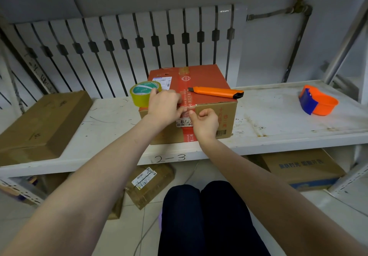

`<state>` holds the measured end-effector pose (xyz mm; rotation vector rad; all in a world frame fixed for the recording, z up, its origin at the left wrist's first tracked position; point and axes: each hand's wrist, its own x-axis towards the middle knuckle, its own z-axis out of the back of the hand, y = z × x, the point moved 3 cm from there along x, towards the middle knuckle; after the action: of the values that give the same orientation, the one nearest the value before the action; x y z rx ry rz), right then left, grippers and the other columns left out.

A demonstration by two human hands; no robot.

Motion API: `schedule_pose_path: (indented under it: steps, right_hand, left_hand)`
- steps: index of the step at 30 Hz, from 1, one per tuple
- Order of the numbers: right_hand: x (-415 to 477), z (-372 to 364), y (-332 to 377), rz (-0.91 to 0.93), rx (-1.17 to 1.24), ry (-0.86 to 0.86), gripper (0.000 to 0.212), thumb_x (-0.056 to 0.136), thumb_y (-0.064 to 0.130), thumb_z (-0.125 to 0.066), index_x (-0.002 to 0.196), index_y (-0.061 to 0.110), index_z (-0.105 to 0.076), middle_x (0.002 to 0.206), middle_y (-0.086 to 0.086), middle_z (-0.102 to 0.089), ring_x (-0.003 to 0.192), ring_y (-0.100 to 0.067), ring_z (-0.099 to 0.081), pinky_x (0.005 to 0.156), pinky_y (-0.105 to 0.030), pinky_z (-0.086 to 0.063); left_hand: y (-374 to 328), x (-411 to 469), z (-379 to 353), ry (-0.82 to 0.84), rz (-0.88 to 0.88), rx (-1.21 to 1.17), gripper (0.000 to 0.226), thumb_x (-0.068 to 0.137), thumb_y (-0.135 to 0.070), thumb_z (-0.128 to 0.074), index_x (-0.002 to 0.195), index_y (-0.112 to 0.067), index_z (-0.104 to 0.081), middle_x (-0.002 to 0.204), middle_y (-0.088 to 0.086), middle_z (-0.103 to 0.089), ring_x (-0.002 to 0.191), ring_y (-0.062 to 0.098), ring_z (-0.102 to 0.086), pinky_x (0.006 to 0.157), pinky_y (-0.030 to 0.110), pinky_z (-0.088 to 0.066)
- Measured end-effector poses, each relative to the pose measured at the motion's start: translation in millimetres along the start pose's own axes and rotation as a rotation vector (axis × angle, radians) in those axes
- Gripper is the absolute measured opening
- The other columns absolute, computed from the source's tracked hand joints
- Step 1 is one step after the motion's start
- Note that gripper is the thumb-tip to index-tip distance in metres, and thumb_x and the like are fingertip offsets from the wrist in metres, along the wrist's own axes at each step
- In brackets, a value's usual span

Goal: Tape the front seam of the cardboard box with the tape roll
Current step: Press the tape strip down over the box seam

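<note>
My fingers of left hand pinch tape end on front seam of cardboard box, box on shelf. Right hand half-clenched, thumb presses there. Tape roll touches box left corner. I think: press flat, rub along seam, avoid wrinkles.

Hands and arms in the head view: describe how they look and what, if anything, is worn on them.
Both arms are bare all the way to the picture's lower edge, with no sleeves showing. The left hand and the right hand wear no gloves, and no rings, watch or bracelet can be seen on fingers or wrists. The nails look short and unpainted.
</note>
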<state>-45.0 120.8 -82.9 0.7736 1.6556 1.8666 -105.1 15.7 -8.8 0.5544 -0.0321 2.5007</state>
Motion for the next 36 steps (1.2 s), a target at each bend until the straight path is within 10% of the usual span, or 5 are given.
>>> schedule_pose_path:
  steps: [30,36]
  right_hand:
    - [-6,32,3,0.229,-0.155,0.166,0.02,0.082,0.017,-0.07,0.079,0.019,-0.05,0.067,0.005,-0.058,0.061,-0.005,-0.056,0.062,-0.022,-0.049]
    - [6,25,39,0.868,-0.679,0.069,0.015,0.084,0.022,-0.061,0.097,0.019,-0.055,0.096,0.004,-0.06,0.089,-0.013,-0.053,0.075,-0.027,-0.04]
  left_hand:
    - [-1,2,-1,0.016,0.007,-0.002,0.032,0.077,-0.048,-0.066,0.092,-0.019,-0.068,0.095,0.0,-0.066,0.094,0.021,-0.061,0.099,0.045,-0.035]
    - [-1,1,3,0.027,-0.002,0.001,0.028,0.079,-0.045,-0.065,0.088,-0.019,-0.066,0.094,0.001,-0.065,0.093,0.022,-0.06,0.097,0.045,-0.035]
